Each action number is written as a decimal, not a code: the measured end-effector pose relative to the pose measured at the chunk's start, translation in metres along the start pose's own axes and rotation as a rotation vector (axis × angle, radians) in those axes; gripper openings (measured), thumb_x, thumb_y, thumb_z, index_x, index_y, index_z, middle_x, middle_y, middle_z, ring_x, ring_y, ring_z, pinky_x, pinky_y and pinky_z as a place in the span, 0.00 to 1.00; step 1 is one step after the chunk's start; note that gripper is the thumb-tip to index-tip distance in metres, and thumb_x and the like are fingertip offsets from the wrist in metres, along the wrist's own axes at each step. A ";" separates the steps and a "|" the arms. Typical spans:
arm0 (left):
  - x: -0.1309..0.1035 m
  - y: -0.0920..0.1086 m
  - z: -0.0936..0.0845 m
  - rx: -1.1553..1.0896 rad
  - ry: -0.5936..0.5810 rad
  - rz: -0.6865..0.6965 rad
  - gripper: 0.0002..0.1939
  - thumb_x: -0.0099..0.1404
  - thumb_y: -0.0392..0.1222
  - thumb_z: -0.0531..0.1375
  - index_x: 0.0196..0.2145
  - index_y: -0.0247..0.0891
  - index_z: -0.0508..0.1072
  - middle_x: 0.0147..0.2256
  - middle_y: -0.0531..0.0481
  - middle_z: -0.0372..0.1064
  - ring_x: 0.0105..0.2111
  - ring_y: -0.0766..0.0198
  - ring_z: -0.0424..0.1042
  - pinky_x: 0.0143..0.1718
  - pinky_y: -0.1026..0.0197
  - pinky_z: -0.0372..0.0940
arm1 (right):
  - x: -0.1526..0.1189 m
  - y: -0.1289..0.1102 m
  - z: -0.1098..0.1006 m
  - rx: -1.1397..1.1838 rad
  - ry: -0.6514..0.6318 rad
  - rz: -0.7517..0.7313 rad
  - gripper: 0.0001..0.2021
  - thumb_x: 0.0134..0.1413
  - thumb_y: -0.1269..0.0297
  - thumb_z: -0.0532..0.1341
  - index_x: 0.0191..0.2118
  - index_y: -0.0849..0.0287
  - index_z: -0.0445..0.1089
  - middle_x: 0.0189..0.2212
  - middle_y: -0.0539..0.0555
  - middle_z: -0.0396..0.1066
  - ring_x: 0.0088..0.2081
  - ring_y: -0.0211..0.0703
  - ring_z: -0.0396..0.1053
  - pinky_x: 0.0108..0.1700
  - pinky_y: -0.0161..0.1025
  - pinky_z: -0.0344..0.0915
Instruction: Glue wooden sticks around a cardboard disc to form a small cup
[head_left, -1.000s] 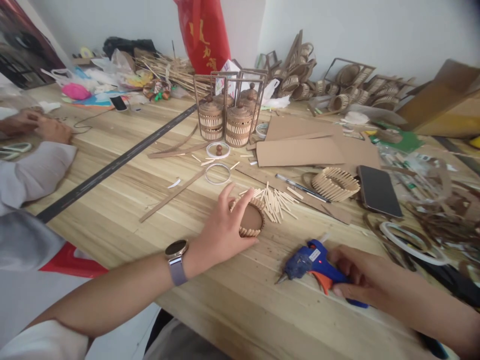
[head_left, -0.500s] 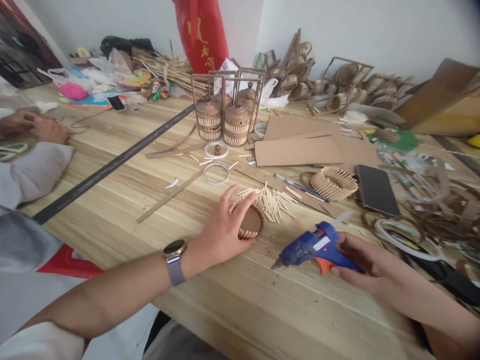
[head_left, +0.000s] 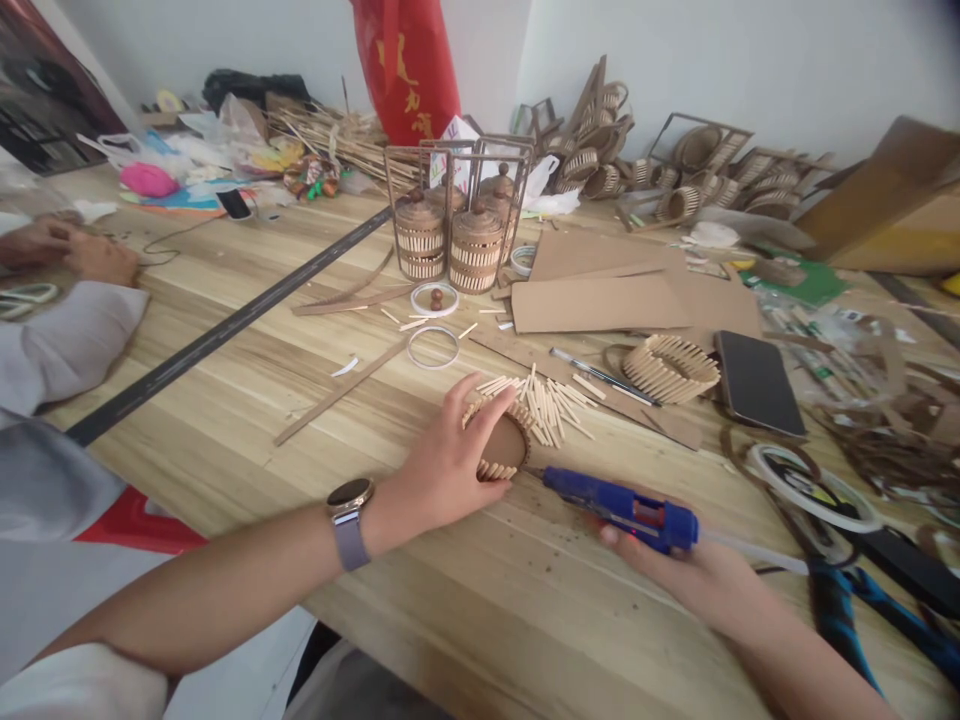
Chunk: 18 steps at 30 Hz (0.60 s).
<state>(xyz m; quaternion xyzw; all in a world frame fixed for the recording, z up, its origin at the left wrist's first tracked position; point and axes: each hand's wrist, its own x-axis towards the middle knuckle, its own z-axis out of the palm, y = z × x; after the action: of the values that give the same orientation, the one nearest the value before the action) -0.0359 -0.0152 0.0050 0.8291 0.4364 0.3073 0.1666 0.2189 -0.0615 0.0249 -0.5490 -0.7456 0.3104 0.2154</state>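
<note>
Near the table's middle, my left hand (head_left: 442,462) holds a small round brown base (head_left: 507,446) edged with short wooden sticks, fingers around its left side. My right hand (head_left: 682,575) grips a blue glue gun (head_left: 615,508), lying on its side with the nozzle pointing left at the base's right edge. Whether the nozzle touches it I cannot tell. A pile of loose sticks (head_left: 553,405) lies just behind the base. Farther right sits an oval ring of sticks (head_left: 670,368), beside a dark phone (head_left: 760,383).
Lidded stick baskets (head_left: 475,250) in frames stand at the back, by cardboard sheets (head_left: 600,303). A long dark strip (head_left: 225,325) crosses the left side. Another person's hands (head_left: 101,256) are at far left. Blue-handled pliers (head_left: 840,615) and a white tape ring (head_left: 814,487) lie right.
My right hand has turned the glue gun onto its side and brought its nozzle up and left to the base's edge. My left hand has hardly moved.
</note>
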 end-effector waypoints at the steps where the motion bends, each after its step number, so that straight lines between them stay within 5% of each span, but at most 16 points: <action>1: 0.000 0.000 0.000 -0.002 0.002 -0.002 0.50 0.50 0.36 0.68 0.64 0.46 0.44 0.63 0.38 0.39 0.62 0.42 0.49 0.60 0.38 0.54 | -0.001 -0.001 0.001 -0.013 -0.011 -0.014 0.11 0.52 0.54 0.59 0.33 0.55 0.73 0.27 0.53 0.76 0.29 0.47 0.74 0.31 0.41 0.73; 7: -0.001 0.001 0.001 0.008 0.003 -0.014 0.49 0.51 0.36 0.67 0.64 0.46 0.45 0.63 0.39 0.39 0.62 0.41 0.48 0.58 0.39 0.57 | -0.001 -0.008 0.005 -0.067 0.009 -0.134 0.10 0.55 0.59 0.57 0.25 0.54 0.64 0.23 0.51 0.70 0.26 0.44 0.71 0.28 0.39 0.70; 18: 0.000 0.000 0.000 0.027 -0.015 -0.014 0.48 0.52 0.37 0.67 0.64 0.43 0.46 0.62 0.38 0.39 0.62 0.42 0.47 0.59 0.42 0.57 | -0.003 -0.007 0.011 -0.143 0.083 -0.208 0.10 0.57 0.58 0.57 0.26 0.52 0.65 0.24 0.52 0.70 0.29 0.47 0.73 0.31 0.40 0.71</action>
<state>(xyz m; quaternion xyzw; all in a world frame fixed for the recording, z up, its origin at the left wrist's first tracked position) -0.0357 -0.0148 0.0050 0.8303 0.4452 0.2942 0.1609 0.2080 -0.0680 0.0222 -0.4949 -0.8092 0.2095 0.2375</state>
